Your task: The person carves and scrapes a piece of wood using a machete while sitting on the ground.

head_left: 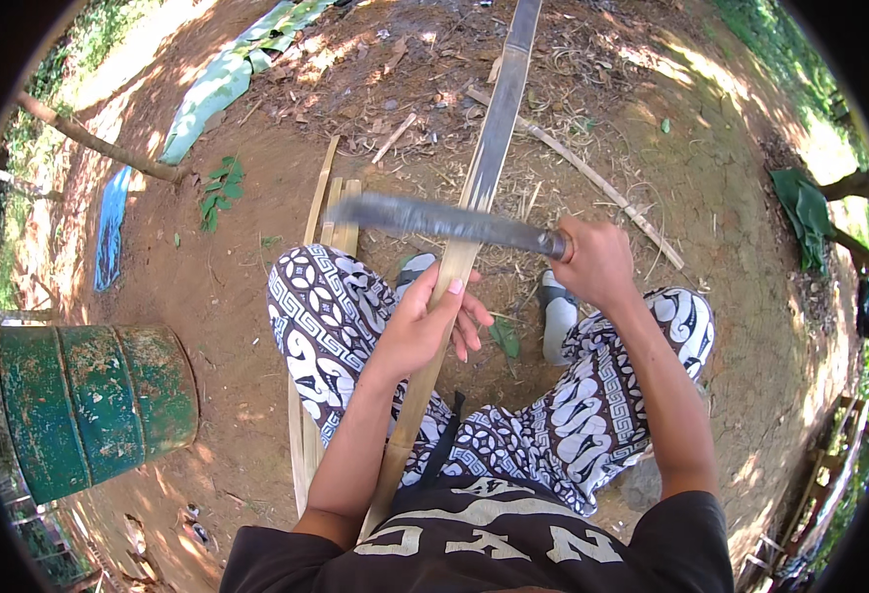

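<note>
A long split bamboo strip (pixel 498 124) runs from beside my body out to the far edge of the view. Its far part is dark grey; the nearer part is pale and freshly shaved, with a jagged border between. My left hand (pixel 429 316) is wrapped round the pale part, thumb on top and fingers curling past the right edge. In my right hand (pixel 597 262) is the handle of a machete, its fist closed. The machete blade (pixel 424 217) lies crosswise over the strip, just beyond my left hand, pointing left and slightly blurred. Whether the edge touches the bamboo I cannot tell.
More pale bamboo strips (pixel 345 222) lie under and beside my left leg. A thin bamboo stick (pixel 602 193) and shavings lie on the dirt ahead. A rusty green drum (pixel 98 400) lies at left, near a blue plastic piece (pixel 111 227). A green cloth (pixel 802 212) hangs at far right.
</note>
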